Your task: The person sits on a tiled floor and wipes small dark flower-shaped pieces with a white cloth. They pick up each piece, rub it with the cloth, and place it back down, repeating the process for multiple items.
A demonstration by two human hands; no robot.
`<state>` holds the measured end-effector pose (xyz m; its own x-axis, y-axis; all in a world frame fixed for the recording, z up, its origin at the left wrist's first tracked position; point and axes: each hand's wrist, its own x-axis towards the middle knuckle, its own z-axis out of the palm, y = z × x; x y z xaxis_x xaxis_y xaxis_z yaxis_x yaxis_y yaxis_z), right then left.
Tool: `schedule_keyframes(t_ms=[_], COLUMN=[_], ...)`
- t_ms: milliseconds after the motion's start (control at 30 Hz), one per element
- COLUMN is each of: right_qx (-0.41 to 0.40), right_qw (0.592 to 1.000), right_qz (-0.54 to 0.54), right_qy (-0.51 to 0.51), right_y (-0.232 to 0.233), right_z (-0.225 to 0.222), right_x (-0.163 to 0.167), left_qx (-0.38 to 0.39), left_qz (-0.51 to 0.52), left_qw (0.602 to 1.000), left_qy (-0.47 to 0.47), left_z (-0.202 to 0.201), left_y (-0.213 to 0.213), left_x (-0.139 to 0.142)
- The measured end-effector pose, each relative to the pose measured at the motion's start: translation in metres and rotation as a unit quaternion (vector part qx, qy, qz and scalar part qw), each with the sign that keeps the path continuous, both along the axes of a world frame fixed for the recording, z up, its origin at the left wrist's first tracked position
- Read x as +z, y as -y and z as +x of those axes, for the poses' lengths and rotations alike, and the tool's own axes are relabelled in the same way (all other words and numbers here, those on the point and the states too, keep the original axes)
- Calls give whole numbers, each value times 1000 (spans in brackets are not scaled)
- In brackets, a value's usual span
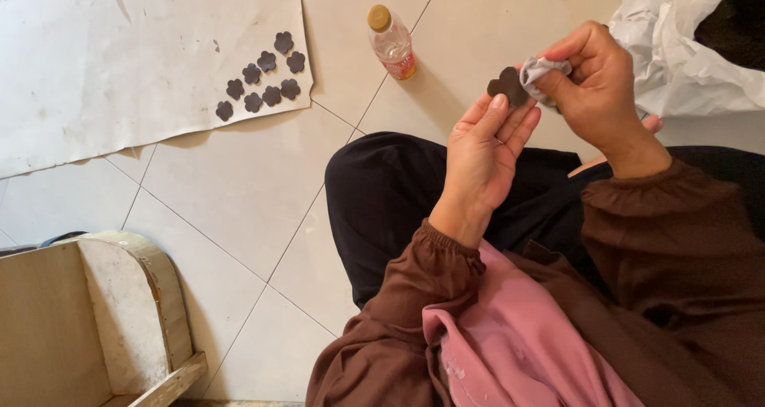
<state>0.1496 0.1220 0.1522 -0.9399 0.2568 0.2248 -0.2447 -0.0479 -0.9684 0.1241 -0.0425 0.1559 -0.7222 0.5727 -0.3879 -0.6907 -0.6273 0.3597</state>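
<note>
Beige tiled floor, partly covered by a white paper sheet carrying a cluster of dark flower-shaped pieces. Small plastic bottle lying nearby, capped end pointing away; wooden form at lower left. Left hand pinching a dark flower-shaped piece at fingertips, flat face towards the camera, no clear long axis. Right hand clenched around a grey cloth, pressed against the piece.
</note>
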Motion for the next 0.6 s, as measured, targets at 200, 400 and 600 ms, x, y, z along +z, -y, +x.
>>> schedule_keyframes(t_ms=[200, 400, 600], right_qx=[120, 29, -42], right_qw=[968, 999, 997], right_qz=[-212, 22, 54], right_qy=[57, -2, -25], right_y=[-12, 7, 18], right_z=[3, 5, 5], right_x=[18, 0, -15], left_qx=[12, 49, 68], left_qz=[3, -79, -99], left_qw=[999, 985, 977], left_qy=[-45, -148, -175], left_z=[-1, 10, 14], left_y=[0, -11, -15], left_x=[12, 7, -3])
